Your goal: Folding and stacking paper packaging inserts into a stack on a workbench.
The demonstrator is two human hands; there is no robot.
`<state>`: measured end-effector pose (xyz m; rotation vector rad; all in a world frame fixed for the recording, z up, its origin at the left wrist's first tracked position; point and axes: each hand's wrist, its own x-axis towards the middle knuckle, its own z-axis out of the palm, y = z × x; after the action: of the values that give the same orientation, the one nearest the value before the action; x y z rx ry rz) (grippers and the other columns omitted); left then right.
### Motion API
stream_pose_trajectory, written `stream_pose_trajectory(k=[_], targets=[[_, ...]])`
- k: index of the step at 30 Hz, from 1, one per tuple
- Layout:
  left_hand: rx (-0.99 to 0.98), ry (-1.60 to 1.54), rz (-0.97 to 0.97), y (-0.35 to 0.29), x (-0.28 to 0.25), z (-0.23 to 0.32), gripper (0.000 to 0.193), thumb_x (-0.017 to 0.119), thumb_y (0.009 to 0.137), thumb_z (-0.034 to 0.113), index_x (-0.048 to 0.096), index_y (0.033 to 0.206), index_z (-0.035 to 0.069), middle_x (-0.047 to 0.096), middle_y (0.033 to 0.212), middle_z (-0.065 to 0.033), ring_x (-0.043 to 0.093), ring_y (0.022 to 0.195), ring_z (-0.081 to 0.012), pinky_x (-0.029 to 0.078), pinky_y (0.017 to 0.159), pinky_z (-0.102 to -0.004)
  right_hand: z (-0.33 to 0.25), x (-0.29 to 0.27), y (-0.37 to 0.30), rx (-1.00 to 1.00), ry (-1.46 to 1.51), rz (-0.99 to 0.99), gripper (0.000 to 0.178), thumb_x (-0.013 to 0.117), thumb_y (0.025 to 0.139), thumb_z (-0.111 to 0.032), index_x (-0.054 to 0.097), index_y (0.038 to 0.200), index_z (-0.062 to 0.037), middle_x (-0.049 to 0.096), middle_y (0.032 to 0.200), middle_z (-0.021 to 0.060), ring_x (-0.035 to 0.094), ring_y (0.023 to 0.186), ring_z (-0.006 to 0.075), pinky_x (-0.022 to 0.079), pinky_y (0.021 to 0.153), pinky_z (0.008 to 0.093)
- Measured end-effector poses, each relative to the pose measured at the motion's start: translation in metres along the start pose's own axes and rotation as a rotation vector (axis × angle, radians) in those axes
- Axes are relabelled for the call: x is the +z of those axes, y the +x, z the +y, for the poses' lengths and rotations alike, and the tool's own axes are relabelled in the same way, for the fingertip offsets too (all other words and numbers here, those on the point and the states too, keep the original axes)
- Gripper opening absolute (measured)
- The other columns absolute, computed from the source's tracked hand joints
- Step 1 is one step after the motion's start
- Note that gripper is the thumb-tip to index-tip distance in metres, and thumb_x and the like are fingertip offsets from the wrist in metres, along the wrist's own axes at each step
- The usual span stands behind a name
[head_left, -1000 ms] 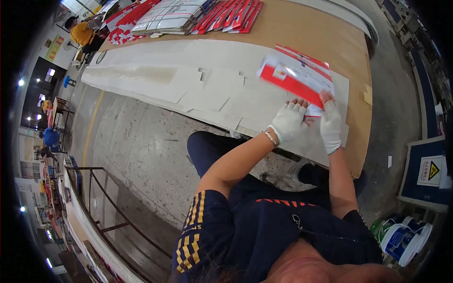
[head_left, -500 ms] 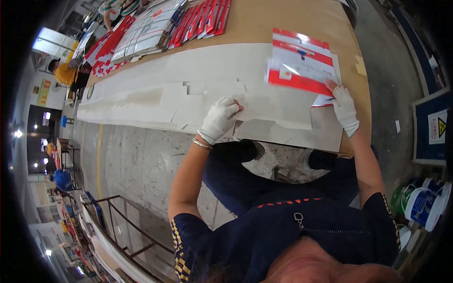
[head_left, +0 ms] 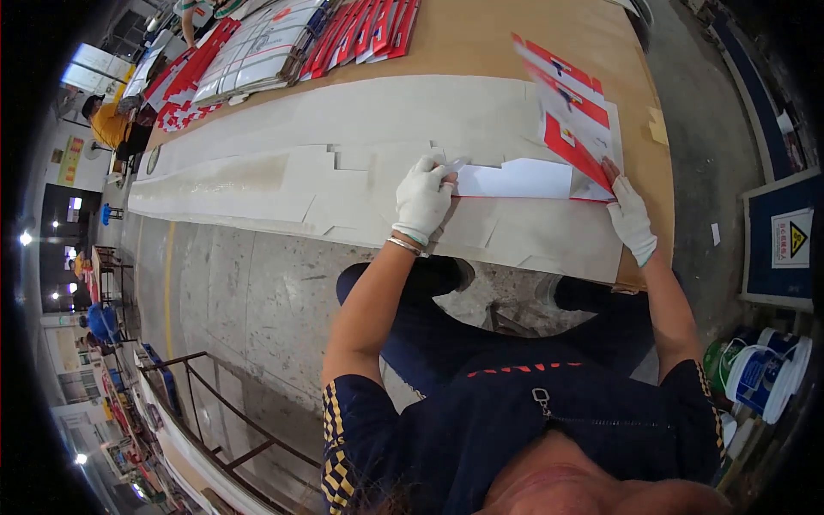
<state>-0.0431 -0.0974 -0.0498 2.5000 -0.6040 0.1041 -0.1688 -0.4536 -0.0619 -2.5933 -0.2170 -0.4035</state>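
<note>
A printed red-and-white carton sheet [head_left: 584, 107] lies at the table's right end, its upper panel tilted up and blurred by motion. From its lower fold a white inner panel [head_left: 515, 179] stretches left, flat on the grey board. My left hand [head_left: 425, 199], in a white glove with bare fingertips, has its fingers closed at the left end of that panel. A small pale flap sticks up beside those fingertips. My right hand [head_left: 633, 219], gloved the same way, has its fingers closed on the sheet's lower right corner, by the fold.
Long grey cardboard [head_left: 369, 112] with cut notches covers the near part of the brown table [head_left: 506, 30]. Stacked red-and-white cartons [head_left: 365, 34] and a bundled pile [head_left: 262, 47] stand at the far left. Buckets [head_left: 764, 369] sit at right; people work in the left background.
The printed sheet has swung up and to the right, and its white panel now stretches left across the board. My left hand has shifted right onto that panel's end; my right hand has hardly moved.
</note>
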Motion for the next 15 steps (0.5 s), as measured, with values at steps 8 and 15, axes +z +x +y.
stream_pose_trajectory(k=[8, 15], targets=[[0.113, 0.034, 0.139, 0.002, 0.017, -0.004, 0.023, 0.064, 0.072, 0.014, 0.070, 0.094, 0.011, 0.053, 0.120, -0.0057, 0.044, 0.112, -0.0299, 0.036, 0.095, -0.0409, 0.002, 0.006, -0.007, 0.048, 0.121, 0.033, 0.073, 0.041, 0.075, 0.008, 0.028, 0.145, -0.0063, 0.034, 0.145, 0.0173, 0.034, 0.133, 0.0346, 0.029, 0.109, 0.0370], [0.009, -0.061, 0.101, 0.005, 0.020, -0.004, 0.028, 0.062, 0.075, 0.017, 0.068, 0.102, 0.011, 0.051, 0.125, -0.0067, 0.043, 0.114, -0.0311, 0.033, 0.097, -0.0437, 0.005, 0.006, -0.008, 0.038, 0.068, 0.013, 0.066, 0.044, 0.080, 0.002, 0.029, 0.144, -0.0054, 0.029, 0.148, 0.0169, 0.030, 0.135, 0.0330, 0.030, 0.109, 0.0380]])
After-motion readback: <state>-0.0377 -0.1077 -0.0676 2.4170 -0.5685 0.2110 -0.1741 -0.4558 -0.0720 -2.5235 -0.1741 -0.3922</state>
